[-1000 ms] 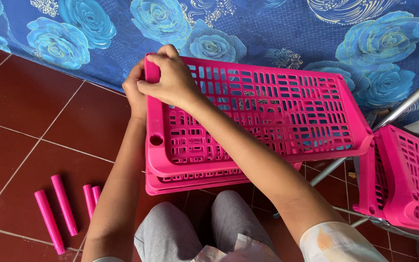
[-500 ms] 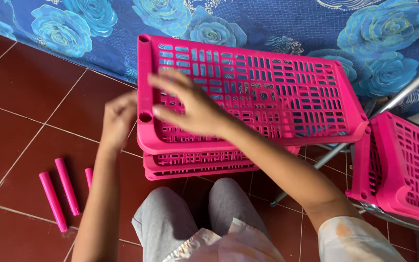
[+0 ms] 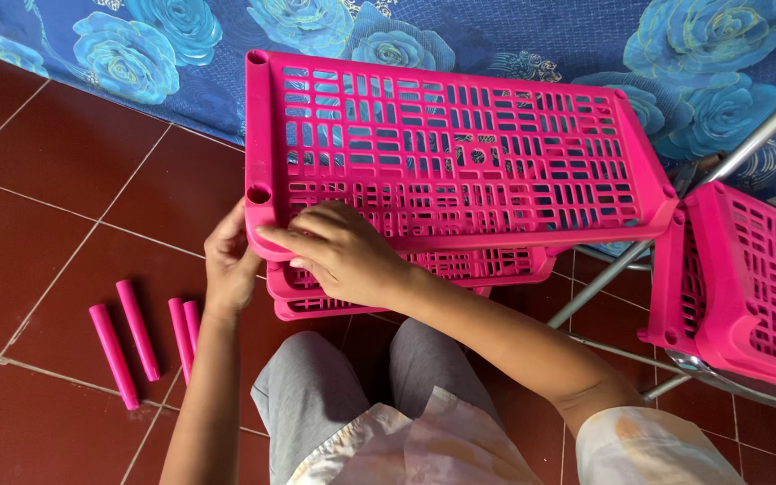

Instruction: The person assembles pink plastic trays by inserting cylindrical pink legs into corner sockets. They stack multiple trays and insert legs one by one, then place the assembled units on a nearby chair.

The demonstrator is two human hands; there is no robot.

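Observation:
A pink slotted plastic shelf tray [image 3: 460, 153] lies on top of two more pink trays [image 3: 496, 266] on the red tile floor. Its left corners have round sockets. My left hand [image 3: 229, 260] cups the near-left corner of the top tray from the side and below. My right hand [image 3: 343, 253] lies over the tray's near rim, its fingers pointing at the corner socket [image 3: 259, 194]. Several pink tubes [image 3: 136, 334] lie on the floor just left of my left forearm.
Another pink tray [image 3: 756, 278] rests at the right on a metal frame [image 3: 604, 280]. A blue cloth with a rose print [image 3: 145, 54] hangs along the back. My knees in grey trousers [image 3: 352, 395] are below the stack.
Both hands left the far-left corner of the top tray, swung back through the air and now hold its near-left corner. The view has shifted slightly.

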